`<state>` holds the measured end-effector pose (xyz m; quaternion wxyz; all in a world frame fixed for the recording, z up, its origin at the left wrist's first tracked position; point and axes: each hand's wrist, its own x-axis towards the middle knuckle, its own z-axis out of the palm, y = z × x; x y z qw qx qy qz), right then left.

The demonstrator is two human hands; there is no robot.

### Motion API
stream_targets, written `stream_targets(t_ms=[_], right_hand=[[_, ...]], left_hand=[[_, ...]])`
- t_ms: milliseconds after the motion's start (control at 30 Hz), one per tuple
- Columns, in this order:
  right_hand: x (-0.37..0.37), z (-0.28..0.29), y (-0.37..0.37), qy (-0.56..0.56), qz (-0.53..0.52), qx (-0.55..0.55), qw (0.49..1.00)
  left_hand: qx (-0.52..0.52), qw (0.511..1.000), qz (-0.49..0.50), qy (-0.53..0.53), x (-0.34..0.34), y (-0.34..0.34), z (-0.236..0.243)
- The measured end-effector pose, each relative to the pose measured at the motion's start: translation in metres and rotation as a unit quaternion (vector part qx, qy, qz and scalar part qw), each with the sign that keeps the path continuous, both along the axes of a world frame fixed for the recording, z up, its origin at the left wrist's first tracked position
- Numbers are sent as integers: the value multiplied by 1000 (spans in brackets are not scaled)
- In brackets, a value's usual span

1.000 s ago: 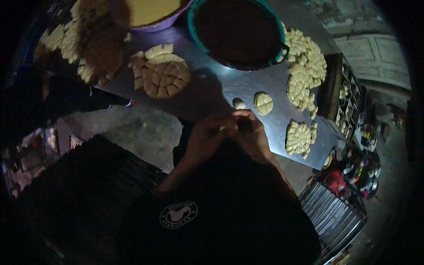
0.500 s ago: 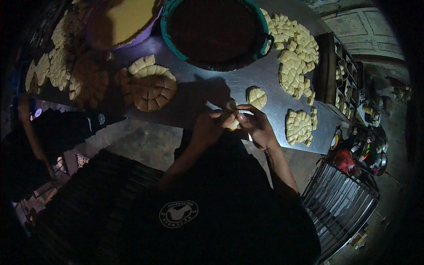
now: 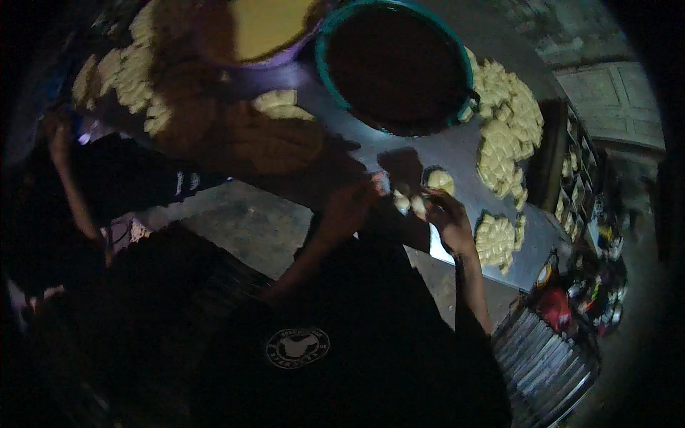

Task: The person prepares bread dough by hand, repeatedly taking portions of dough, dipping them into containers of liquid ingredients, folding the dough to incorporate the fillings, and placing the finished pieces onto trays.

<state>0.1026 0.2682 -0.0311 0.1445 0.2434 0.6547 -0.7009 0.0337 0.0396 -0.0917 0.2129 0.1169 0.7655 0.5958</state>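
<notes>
My hands are over the near edge of the metal table, a little apart, in dim, blurred light. Small pale dough pieces (image 3: 402, 202) show at the fingertips of my right hand (image 3: 453, 220), whose fingers curl round them. My left hand (image 3: 351, 203) is to the left of this dough, its fingers dark and smeared, with a pale spot at the tips that I cannot make out. Just beyond my right hand lies a small round of dough (image 3: 440, 180), and to its right a scored slab of dough (image 3: 495, 241).
A teal-rimmed basin (image 3: 325, 53) with dark contents and a purple tub (image 3: 303, 41) with yellow contents stand at the back. More cut dough (image 3: 508, 135) lies at right, and dough (image 3: 135, 78) at left. Another person's arm (image 3: 68, 171) is at far left. A slatted rack (image 3: 546, 360) stands low right.
My hands have parted from the dough they pinched together, the left one drawing away to the left. The whole view has shifted, so the table appears further right and lower.
</notes>
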Motion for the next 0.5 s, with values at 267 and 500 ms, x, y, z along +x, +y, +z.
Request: stream_targets(t_ms=[267,500], right_hand=[[0,-14,-8,29,-3,-29,999],[-49,-5,-34,16,186,24,982]], left_hand=[[-67,994,82,33,8,-53,-8],[-178,952,236,-77,22,-83,92]])
